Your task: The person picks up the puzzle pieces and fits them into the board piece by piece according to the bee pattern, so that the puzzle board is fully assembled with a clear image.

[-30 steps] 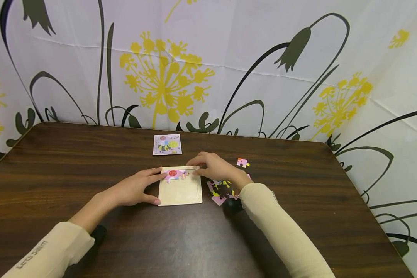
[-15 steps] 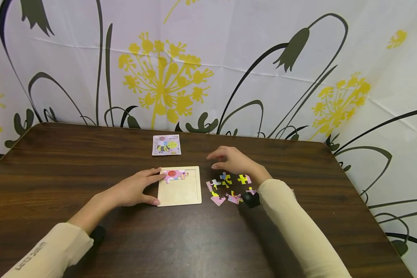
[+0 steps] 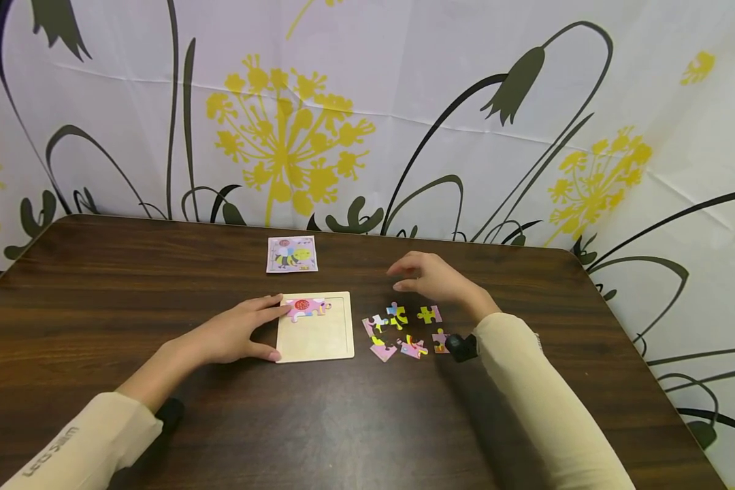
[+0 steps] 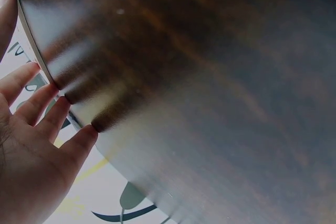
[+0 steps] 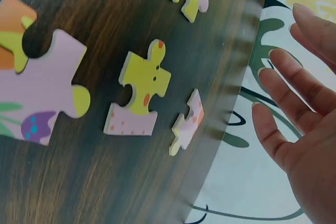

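Observation:
My left hand [image 3: 235, 332] rests along the left edge of a shallow wooden puzzle tray [image 3: 318, 340], its fingers fairly straight and spread from the top corner to the bottom corner. Joined pink puzzle pieces [image 3: 306, 308] with a red round shape lie in the tray's upper left. My right hand [image 3: 437, 278] hovers over the table behind the loose pieces, fingers slightly bent, holding nothing. In the right wrist view, a pink-orange puzzle piece [image 5: 190, 121] lies on the table nearest that hand; the head view hides it behind the hand. Beside it lies a yellow-and-pink piece [image 5: 144, 90].
Several loose puzzle pieces [image 3: 397, 315] lie right of the tray. A picture card of a bee [image 3: 291, 254] lies behind the tray. The dark wooden table [image 3: 343, 422] ends at a flower-print curtain [image 3: 441, 136].
My right hand has drawn away from the tray's top right corner, moving right past the loose pieces. The joined pieces stay in the tray. My left hand holds its place.

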The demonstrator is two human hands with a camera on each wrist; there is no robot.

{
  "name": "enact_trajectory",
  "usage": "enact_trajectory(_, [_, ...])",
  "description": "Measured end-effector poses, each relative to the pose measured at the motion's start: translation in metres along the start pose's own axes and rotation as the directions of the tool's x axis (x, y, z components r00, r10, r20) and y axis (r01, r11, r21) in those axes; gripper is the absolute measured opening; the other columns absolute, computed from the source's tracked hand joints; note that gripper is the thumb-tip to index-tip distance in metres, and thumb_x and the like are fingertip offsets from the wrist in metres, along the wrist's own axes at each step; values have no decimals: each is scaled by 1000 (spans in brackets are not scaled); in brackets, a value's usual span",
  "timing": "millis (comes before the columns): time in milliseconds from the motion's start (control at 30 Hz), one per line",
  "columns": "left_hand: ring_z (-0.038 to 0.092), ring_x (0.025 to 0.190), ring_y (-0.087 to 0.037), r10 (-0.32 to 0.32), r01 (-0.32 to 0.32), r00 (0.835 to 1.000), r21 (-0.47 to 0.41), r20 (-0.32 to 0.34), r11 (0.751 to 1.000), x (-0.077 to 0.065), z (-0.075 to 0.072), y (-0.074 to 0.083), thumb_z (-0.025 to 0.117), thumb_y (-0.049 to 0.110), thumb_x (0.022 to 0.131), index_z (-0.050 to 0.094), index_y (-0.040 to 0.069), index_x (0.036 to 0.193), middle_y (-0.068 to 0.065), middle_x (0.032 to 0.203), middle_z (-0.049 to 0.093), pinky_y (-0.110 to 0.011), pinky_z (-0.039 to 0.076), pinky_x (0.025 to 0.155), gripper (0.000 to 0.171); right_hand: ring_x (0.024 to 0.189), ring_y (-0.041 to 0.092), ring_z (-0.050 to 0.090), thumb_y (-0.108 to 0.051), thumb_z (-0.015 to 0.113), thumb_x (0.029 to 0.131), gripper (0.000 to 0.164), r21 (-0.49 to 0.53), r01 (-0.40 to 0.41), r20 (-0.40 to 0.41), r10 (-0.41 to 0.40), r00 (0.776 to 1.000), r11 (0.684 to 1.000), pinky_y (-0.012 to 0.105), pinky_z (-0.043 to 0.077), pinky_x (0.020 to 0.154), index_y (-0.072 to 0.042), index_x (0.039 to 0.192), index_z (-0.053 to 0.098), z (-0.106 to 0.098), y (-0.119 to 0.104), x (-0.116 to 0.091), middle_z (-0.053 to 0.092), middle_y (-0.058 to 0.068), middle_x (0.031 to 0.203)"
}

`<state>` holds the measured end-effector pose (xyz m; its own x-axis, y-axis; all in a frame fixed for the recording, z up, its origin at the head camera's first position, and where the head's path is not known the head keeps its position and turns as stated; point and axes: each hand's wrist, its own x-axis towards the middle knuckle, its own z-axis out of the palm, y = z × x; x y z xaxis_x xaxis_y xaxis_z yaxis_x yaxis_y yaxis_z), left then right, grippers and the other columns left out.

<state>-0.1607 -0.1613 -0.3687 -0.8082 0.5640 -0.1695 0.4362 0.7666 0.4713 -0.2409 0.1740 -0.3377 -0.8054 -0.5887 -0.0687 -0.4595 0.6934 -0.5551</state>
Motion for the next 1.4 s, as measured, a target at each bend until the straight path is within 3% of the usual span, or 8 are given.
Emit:
enact_trajectory(267, [26,127,-45,0,0,1000,2,2,1000,0,0,0,72,41,75,39,1,137,-27,141,29,-58,28,97,81,101,27,54,-14,67,84,29,3,4,-13,-4,1000,1000,38,44,84,-2,110,64,-7,4,-5,60,7,108])
enact_trajectory(500, [27,126,-46,5,-5,1000,5,1,1000,0,0,0,72,40,75,39,0,137,-27,141,29,-57,28,97,81,90,20,54,-14,67,84,29,-12,-33,-16,33,999,999,35,45,77,-4,111,63,-13,9,-10,59,6,109])
enact_trajectory(1000, [27,126,-45,2,-2,1000,9,0,1000,0,-1,2,72,40,75,39,1,137,-27,141,29,-58,28,97,80,104,28,54,-8,66,83,30,-1,-95,-51,94,994,996,42,45,84,-1,112,61,-21,23,-19,59,12,112])
enact_trajectory(1400, [26,127,-45,-11,10,1000,7,7,1000,0,0,1,72,41,74,39,1,137,-25,142,29,-58,28,97,81,100,28,51,-2,65,82,29,-24,-134,-74,132,989,991,44,42,86,0,111,62,-21,42,-23,58,14,112])
